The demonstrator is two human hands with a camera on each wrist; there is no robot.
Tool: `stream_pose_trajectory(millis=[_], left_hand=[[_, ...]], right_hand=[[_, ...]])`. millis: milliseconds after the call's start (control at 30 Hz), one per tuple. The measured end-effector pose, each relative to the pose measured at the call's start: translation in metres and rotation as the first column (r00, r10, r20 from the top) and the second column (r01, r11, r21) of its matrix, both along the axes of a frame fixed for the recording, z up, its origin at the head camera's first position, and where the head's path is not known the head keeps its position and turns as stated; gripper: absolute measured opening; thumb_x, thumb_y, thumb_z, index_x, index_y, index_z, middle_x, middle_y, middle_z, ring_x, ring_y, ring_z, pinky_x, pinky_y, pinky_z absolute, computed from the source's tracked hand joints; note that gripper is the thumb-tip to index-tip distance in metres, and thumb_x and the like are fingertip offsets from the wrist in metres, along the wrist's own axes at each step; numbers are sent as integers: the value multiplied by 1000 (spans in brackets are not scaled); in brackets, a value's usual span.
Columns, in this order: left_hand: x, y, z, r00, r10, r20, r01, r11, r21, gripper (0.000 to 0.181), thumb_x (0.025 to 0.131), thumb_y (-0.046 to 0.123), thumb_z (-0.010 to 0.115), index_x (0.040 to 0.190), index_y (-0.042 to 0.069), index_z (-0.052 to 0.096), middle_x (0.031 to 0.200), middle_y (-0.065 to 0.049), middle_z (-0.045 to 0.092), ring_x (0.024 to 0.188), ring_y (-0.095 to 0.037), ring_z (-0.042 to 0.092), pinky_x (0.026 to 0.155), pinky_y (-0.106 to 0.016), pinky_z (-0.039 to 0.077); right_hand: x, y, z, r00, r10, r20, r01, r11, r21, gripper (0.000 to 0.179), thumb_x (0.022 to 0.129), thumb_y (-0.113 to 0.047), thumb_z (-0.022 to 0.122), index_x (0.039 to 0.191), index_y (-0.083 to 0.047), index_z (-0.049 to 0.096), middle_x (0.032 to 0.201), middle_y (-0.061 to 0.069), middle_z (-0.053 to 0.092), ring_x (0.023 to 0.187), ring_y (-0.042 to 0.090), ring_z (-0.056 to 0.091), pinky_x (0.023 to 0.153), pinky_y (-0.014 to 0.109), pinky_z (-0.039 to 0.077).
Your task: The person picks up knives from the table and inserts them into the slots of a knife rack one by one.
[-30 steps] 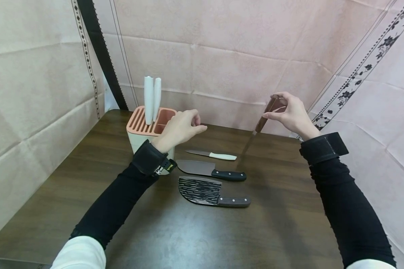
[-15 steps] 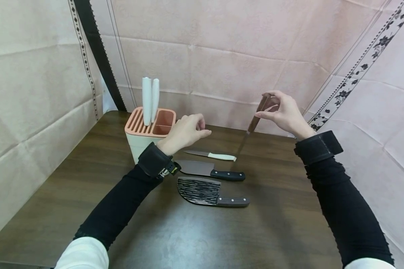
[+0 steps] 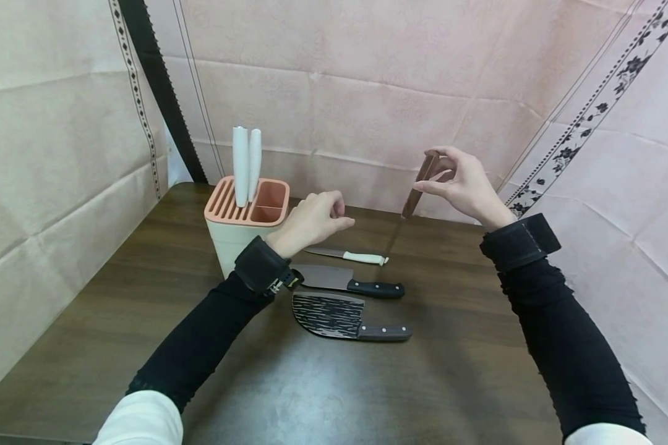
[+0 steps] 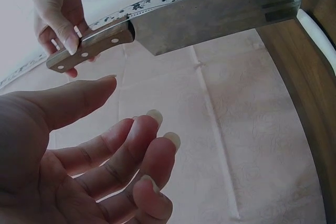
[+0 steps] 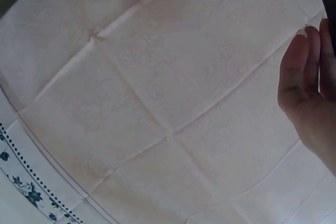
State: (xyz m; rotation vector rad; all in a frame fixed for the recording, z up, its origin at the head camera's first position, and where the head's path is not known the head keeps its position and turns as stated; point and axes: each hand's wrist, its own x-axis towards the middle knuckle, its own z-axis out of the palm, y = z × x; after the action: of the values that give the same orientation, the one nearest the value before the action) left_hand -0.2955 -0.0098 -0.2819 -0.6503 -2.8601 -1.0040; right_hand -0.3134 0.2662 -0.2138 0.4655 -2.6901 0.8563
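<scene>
Our right hand point(image 3: 463, 179) has brought the cleaver point(image 4: 199, 20), pinched by its handle and slanting blade-down over the counter point(image 3: 456, 377), leftward: nearer the block point(image 3: 231, 241), not yet in it. Our left hand point(image 3: 312, 219), loosely curled around nothing, has edged right, closing the gap.

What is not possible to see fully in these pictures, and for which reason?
Head view: two upright white-handled knives, blades mostly hidden in the holder.
Head view: the holder's lower right, behind the left hand and wristband.
Left wrist view: fingers of the right hand, partly behind the held cleaver.
Left wrist view: a white handle, cut off by the right edge.
</scene>
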Motion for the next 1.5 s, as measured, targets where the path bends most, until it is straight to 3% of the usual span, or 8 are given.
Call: stream_pose_trajectory(millis=[267, 533, 733, 1067, 1367, 1500], left_hand=[[2, 7, -1, 1000, -24, -6, 24, 1000, 20, 28, 92, 33, 65, 105, 10, 58, 95, -6, 65, 80, -20, 59, 66, -30, 46], [1, 13, -2, 999, -50, -3, 50, 998, 35, 28, 92, 33, 65, 108, 11, 57, 98, -5, 64, 84, -20, 60, 68, -30, 48], [0, 17, -3, 997, -77, -9, 78, 996, 45, 31, 92, 33, 65, 111, 10, 57, 102, -6, 65, 88, -20, 62, 72, -31, 50], [-2, 29, -4, 989, -146, -5, 146, 987, 62, 38, 93, 34, 64, 121, 9, 57, 115, -8, 66, 102, -21, 63, 85, -35, 53], [-3, 39, -3, 981, -180, -76, 189, 973, 133, 39, 94, 32, 63, 125, 9, 57, 119, -7, 65, 110, -22, 61, 90, -37, 52], [-5, 41, -2, 981, -160, -112, 177, 971, 161, 37, 94, 32, 63, 123, 10, 57, 118, -8, 63, 109, -22, 60, 90, -37, 51]], right_hand=[[1, -8, 1, 1000, 22, -2, -22, 999, -30, 62, 82, -26, 77, 137, -13, 50, 92, 4, 70, 78, 9, 64, 70, 15, 48], [3, -15, 0, 999, 36, -4, -36, 999, -31, 64, 83, -25, 76, 140, -14, 48, 95, 10, 69, 77, 3, 61, 69, 16, 47], [5, -21, 1, 999, 44, 12, -44, 999, -33, 65, 83, -25, 76, 141, -15, 46, 101, 12, 70, 81, 7, 63, 74, 18, 48], [7, -30, 1, 996, 86, 23, -85, 996, -30, 64, 83, -22, 76, 140, -13, 47, 101, 14, 70, 80, 12, 65, 71, 18, 50], [9, -42, 1, 993, 113, 29, -112, 993, -34, 60, 83, -19, 76, 137, -12, 50, 98, 14, 69, 81, 14, 65, 73, 20, 50], [10, -46, 1, 992, 119, 37, -117, 992, -37, 59, 83, -18, 76, 136, -12, 50, 99, 14, 69, 84, 18, 66, 74, 21, 50]])
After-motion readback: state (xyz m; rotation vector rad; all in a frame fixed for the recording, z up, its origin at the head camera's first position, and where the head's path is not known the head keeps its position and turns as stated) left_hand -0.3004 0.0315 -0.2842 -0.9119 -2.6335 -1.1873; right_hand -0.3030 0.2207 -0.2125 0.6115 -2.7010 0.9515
